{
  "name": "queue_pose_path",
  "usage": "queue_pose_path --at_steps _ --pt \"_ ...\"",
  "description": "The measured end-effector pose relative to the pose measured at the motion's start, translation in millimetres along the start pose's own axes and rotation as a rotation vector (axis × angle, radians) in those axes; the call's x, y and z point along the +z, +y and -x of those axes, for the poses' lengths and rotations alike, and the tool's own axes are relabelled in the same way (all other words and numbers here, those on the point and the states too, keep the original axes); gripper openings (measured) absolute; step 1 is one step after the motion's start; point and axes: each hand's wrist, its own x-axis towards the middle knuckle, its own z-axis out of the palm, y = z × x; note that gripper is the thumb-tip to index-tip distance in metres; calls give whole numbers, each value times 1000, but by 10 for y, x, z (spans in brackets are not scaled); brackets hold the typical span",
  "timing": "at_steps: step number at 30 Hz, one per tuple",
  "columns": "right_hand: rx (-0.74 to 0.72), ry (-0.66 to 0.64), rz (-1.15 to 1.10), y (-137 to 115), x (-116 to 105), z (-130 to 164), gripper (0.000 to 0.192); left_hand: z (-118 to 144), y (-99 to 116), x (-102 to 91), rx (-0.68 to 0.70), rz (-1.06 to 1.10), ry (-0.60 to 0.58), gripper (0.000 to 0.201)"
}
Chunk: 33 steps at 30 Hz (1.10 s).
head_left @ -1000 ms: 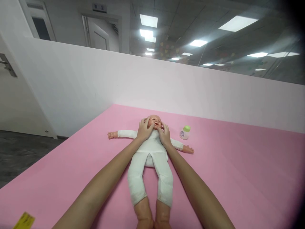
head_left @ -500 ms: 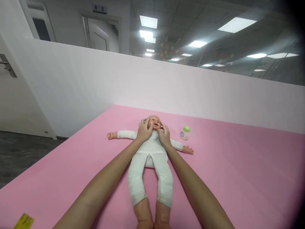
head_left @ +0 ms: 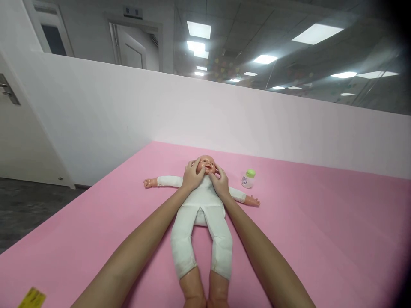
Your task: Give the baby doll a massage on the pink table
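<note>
A baby doll (head_left: 205,192) with a white cloth body lies on its back on the pink table top (head_left: 305,222), its head away from me. Its arms are spread out sideways and its bare plastic feet point toward me. My left hand (head_left: 192,175) is cupped round the left side of the doll's head, the thumb on its cheek. From the other side my right hand (head_left: 220,181) curves round the head, its thumb low near the chin. Parts of the fingers are hidden by the head.
A small bottle (head_left: 248,179) with a green cap stands right of the doll's head. A yellow label (head_left: 32,298) is at the lower left. Behind the table runs a low white wall (head_left: 224,115). A door (head_left: 25,132) is on the left.
My right thumb has shifted slightly down and inward toward the doll's chin. My left hand stays at the head, and the view has moved only slightly.
</note>
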Motion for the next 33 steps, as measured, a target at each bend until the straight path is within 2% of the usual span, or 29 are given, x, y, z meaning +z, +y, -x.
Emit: queue_pose_path --at_steps 6,11,16,22,27,33 --pt "-4 14 -10 10 4 -3 57 5 -7 -19 2 11 -13 65" --pt "4 7 -26 12 14 -16 56 0 -14 -14 4 8 -6 57" --pt "15 15 -22 -17 6 -4 55 0 -5 -11 17 -3 2 60" --pt "28 2 -20 -23 0 0 59 3 7 -14 -8 -14 -5 47" --pt "21 12 -29 8 0 -6 54 1 0 -2 -8 -17 -9 56" --pt "16 4 -26 14 0 -6 57 -10 -21 9 -19 -13 -12 52"
